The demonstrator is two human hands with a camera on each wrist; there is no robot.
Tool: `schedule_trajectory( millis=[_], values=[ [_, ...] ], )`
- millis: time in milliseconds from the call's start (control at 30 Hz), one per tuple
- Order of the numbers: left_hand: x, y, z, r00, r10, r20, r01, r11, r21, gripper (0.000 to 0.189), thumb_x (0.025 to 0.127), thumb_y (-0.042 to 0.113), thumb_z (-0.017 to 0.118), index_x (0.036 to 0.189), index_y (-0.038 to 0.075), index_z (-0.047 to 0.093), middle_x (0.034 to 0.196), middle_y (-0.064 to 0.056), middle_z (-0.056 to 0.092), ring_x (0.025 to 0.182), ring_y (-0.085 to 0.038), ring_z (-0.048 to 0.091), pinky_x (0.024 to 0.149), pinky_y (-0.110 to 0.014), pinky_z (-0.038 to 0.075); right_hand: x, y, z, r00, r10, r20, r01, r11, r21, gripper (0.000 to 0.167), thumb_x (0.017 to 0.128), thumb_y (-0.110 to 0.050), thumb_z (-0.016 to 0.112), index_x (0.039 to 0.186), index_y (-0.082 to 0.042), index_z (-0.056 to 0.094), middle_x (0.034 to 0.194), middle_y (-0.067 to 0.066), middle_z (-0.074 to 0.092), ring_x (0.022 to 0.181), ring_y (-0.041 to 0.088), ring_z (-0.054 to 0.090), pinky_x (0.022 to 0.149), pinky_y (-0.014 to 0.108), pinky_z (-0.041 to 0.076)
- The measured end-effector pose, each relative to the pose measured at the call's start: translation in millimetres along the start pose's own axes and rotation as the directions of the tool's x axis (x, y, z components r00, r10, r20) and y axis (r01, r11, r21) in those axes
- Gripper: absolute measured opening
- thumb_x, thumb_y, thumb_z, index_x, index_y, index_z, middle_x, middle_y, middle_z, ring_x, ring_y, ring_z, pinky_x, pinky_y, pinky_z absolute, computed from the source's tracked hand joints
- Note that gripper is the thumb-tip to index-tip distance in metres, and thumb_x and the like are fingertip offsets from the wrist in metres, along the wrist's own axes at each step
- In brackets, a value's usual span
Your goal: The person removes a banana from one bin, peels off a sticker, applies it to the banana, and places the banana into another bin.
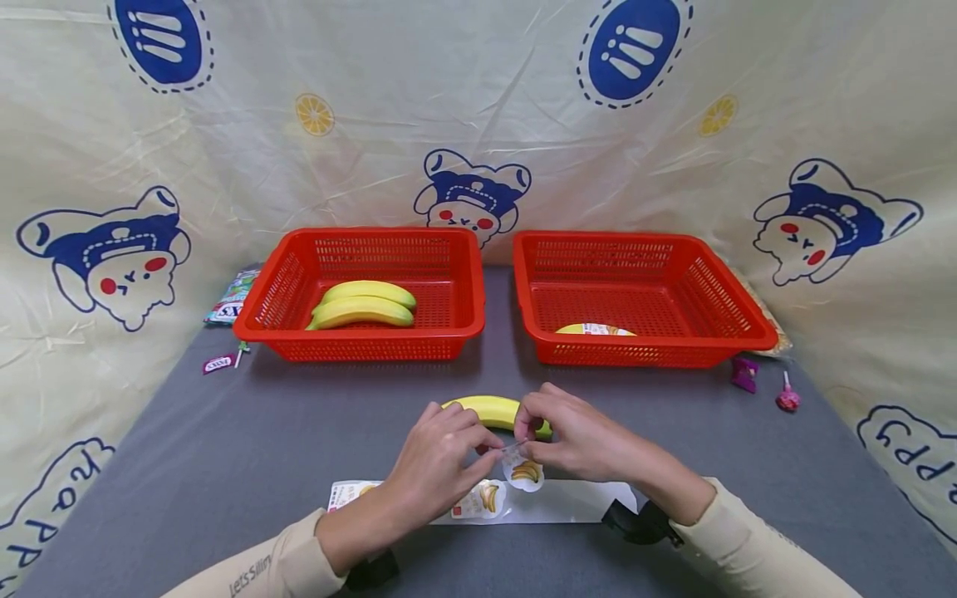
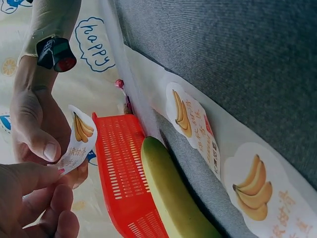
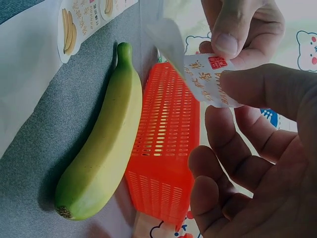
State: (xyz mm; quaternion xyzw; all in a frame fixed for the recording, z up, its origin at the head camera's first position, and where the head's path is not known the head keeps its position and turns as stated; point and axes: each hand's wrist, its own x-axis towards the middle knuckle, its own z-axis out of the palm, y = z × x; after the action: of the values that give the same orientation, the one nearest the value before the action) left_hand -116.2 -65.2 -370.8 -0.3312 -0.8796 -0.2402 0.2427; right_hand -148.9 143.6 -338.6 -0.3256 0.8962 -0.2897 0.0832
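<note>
Between them, my left hand (image 1: 444,453) and right hand (image 1: 564,432) pinch a white banana sticker (image 1: 525,472) by its upper edge. In the right wrist view the sticker (image 3: 210,82) is bent, its red mark and lettering facing the camera. A yellow banana (image 1: 489,409) with green ends lies on the grey cloth just beyond the hands. Under the hands lies a white backing strip (image 1: 579,502) with several banana stickers on its left part. The left wrist view shows two of them close up, one a rounded label (image 2: 252,188).
Behind stand two red baskets: the left basket (image 1: 374,347) holds bananas, the right basket (image 1: 643,353) a banana (image 1: 594,329) with a label on it. Small candy packs (image 1: 743,374) and a pink lollipop (image 1: 787,393) lie at right. A snack bag (image 1: 233,297) and purple wrapper (image 1: 218,364) lie at left.
</note>
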Motion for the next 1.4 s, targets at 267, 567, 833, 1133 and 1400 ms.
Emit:
schedule_trajectory(
  millis=[267, 567, 833, 1133, 1400],
  values=[
    [-0.9, -6.3, 1.4, 0.999, -0.028, -0.043, 0.028, 1.0, 0.009, 0.004, 0.075, 0.021, 0.076, 0.075, 0.02, 0.072, 0.068, 0.012, 0.061, 0.07, -0.004, 0.05, 0.066, -0.021, 0.035, 0.0, 0, 4, 1.0, 0.008, -0.026, -0.007, 0.999, 0.053, 0.022, 0.078, -0.01, 0.07, 0.095, -0.021, 0.06, 0.088, -0.006, 0.055, 0.086, 0.017, 0.053, 0.07, 0.026, 0.047],
    [-0.4, -12.5, -2.5, 0.963, -0.247, -0.106, 0.221, 0.952, -0.21, 0.007, 0.075, 0.015, 0.077, 0.077, 0.018, 0.071, 0.066, 0.009, 0.057, 0.068, -0.007, 0.047, 0.067, -0.022, 0.034, -1.9, 4, 19, 0.966, 0.03, -0.256, 0.009, 0.988, 0.152, 0.054, 0.073, -0.022, 0.08, 0.121, -0.016, 0.056, 0.094, -0.001, 0.058, 0.087, 0.016, 0.054, 0.072, 0.028, 0.046],
    [-3.9, -15.6, 2.6, 0.878, -0.463, -0.121, 0.325, 0.762, -0.559, 0.005, 0.078, 0.009, 0.074, 0.081, 0.013, 0.074, 0.071, 0.002, 0.065, 0.068, -0.008, 0.051, 0.063, -0.023, 0.043, -3.9, 8, 33, 0.924, 0.107, -0.368, -0.015, 0.97, 0.243, 0.025, 0.078, -0.014, 0.074, 0.101, -0.016, 0.065, 0.087, -0.005, 0.06, 0.079, 0.008, 0.052, 0.071, 0.023, 0.044],
    [-12.4, -12.8, 5.3, 0.851, -0.526, 0.01, 0.383, 0.606, -0.697, 0.012, 0.082, 0.013, 0.071, 0.094, 0.011, 0.075, 0.079, -0.005, 0.066, 0.072, -0.005, 0.051, 0.065, -0.02, 0.043, 0.3, 11, 35, 0.868, 0.195, -0.456, -0.037, 0.943, 0.331, 0.003, 0.084, -0.016, 0.069, 0.081, -0.015, 0.067, 0.078, -0.002, 0.06, 0.075, 0.01, 0.051, 0.066, 0.023, 0.043],
    [-14.1, -15.1, 7.7, 0.852, -0.524, 0.008, 0.414, 0.663, -0.624, 0.024, 0.079, 0.011, 0.074, 0.103, 0.012, 0.073, 0.083, -0.003, 0.065, 0.074, -0.007, 0.054, 0.065, -0.023, 0.046, 3.3, 10, 34, 0.845, 0.134, -0.518, -0.028, 0.978, 0.207, 0.005, 0.082, -0.015, 0.071, 0.079, -0.018, 0.068, 0.077, -0.007, 0.059, 0.076, 0.008, 0.051, 0.069, 0.023, 0.045]
  ],
)
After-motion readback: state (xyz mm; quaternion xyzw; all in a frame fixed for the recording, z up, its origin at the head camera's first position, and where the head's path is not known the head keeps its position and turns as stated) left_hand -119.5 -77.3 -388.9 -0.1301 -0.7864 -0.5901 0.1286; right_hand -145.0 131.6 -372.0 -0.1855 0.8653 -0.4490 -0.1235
